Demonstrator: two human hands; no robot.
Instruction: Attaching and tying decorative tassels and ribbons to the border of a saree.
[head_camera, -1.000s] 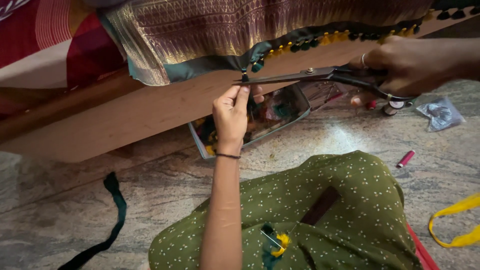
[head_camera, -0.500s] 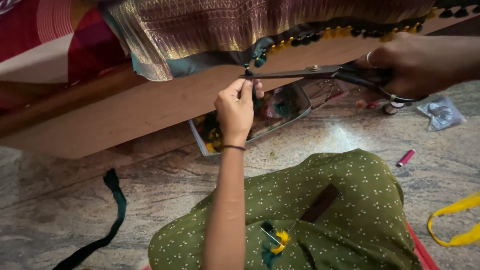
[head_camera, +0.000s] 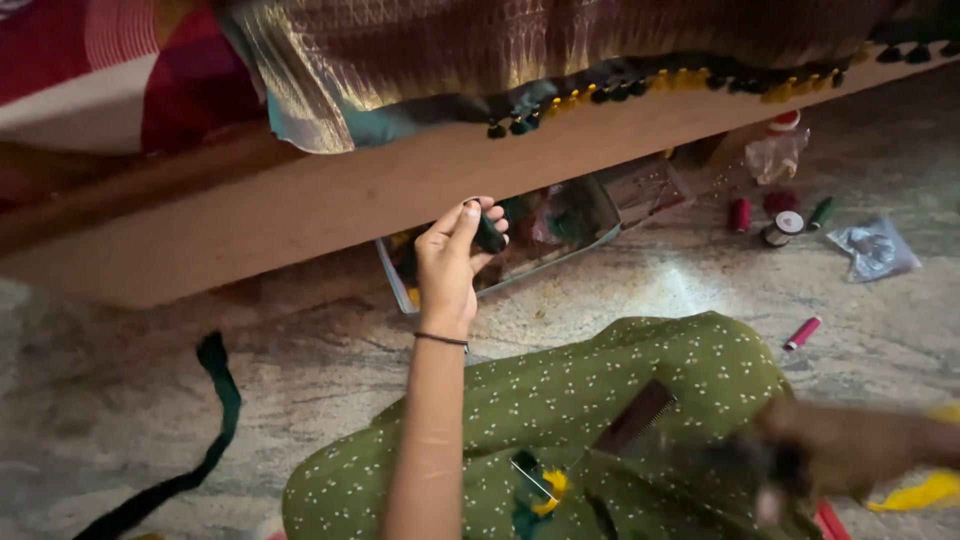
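Left hand (head_camera: 452, 262) raised in front of the wooden bed edge (head_camera: 330, 205). My thumb and fingers (head_camera: 468, 215) are pinched together on a small dark green tassel (head_camera: 489, 235), held just above the open tin box (head_camera: 500, 245) that sits on the floor half under the bed.

Above it, the brocade cloth (head_camera: 480, 50) hangs over the bed edge, its border carrying a row of green and yellow tassels (head_camera: 640, 88).

Right hand (head_camera: 850, 462) low by my knee, motion-blurred. Something dark sits in it, but I cannot tell what, nor whether those fingers are closed or apart.

Step in hand, as I judge it: a single tassel is being handled, held apart from the border.

The next move calls for a steady pinch so the tassel does not slip. Thread spools (head_camera: 775, 215) lie well apart on the floor to the right.
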